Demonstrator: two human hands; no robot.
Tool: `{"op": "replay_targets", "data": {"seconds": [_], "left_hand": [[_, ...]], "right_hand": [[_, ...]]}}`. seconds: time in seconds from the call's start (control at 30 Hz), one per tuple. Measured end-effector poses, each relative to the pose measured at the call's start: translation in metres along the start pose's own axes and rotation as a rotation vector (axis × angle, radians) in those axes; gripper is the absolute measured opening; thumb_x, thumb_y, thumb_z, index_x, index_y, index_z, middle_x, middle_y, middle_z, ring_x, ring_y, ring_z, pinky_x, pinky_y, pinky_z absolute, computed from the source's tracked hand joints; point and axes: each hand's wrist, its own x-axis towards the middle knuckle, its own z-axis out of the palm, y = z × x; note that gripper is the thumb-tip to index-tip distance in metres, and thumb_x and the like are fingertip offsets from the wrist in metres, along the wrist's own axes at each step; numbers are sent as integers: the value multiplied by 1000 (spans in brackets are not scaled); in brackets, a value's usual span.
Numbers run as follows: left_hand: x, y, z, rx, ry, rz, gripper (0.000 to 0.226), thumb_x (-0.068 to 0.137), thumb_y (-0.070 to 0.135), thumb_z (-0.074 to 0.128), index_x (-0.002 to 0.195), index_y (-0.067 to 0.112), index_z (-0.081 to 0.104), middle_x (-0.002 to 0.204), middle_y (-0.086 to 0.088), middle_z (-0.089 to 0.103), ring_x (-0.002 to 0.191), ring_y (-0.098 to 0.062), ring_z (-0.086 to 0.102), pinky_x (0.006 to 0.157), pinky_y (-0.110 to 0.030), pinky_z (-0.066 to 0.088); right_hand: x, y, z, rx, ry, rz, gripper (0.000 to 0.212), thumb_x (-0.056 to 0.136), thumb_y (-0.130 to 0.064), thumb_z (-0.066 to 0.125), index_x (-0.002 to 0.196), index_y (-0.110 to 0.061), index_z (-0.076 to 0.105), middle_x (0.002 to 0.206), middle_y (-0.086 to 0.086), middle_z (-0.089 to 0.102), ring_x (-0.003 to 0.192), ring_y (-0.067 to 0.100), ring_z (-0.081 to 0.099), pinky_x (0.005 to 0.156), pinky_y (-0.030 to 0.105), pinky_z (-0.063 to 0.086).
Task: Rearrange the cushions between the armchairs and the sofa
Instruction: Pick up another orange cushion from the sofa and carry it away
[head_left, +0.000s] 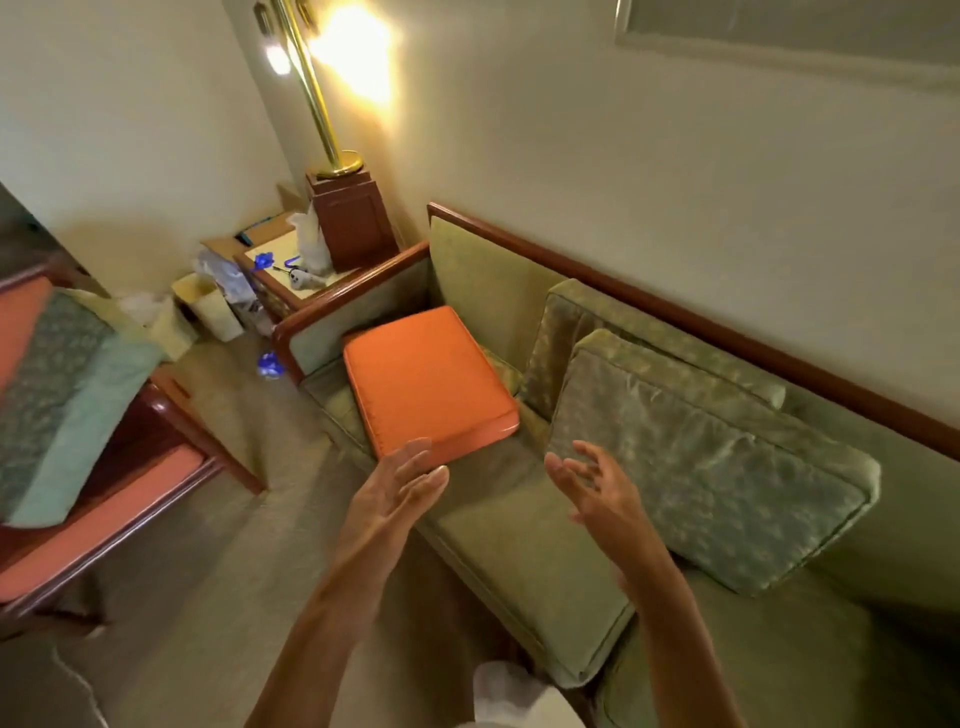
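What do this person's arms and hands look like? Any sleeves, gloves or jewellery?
Both forearms are bare as far as the view shows, with no sleeves in sight. The left hand and the right hand wear no gloves, and no rings, watch or bracelets show. The fingers look slim, with short nails.
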Motion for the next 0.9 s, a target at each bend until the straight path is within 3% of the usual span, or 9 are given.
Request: {"op": "replay_targets", "data": {"seconds": [0.17,0.27,0.33,0.5,0.8,0.9], "left_hand": [[92,28,-8,19,69,5,89,53,66,79,131,27,60,129,5,66,112,5,62,79,-10,50],[128,28,-12,-3,104,-27,88,54,66,79,131,27,60,127,7,68,113,3,62,79,-8,49],[153,26,-16,13,107,-52,92,52,75,79,130,32,60,126,13,67,114,4,61,81,-9,49],[233,21,-27,30,61,-144,71,63,68,73,128,42,61,128,16,66,117,3,60,91,-25,47],[429,-7,-75,211,-221,-232,70,66,67,73,131,45,58,135,18,61,120,5,57,85,-13,48],[521,-31,-94,362,-386,-227,73,64,72,75,130,50,56,138,26,56,128,4,50,98,-25,43]], "right_hand": [[111,-38,17,-10,-110,-2,86,73,-75,67,142,-29,44,138,2,55,116,16,58,98,46,52],[160,-55,21,-52,-141,15,100,61,-86,65,142,-31,44,136,0,56,117,16,58,100,48,51],[186,-57,22,-43,-164,21,100,57,-88,65,139,-35,45,136,-2,56,118,15,58,102,50,50],[240,-50,27,26,-110,125,106,47,-91,68,135,-35,48,130,-4,59,113,9,60,101,49,50],[373,-29,67,52,94,261,92,58,-87,67,132,-38,46,130,-6,59,117,14,58,103,48,49],[430,-6,97,32,219,315,99,55,-87,68,134,-31,48,129,0,58,109,13,60,87,32,52]]}}
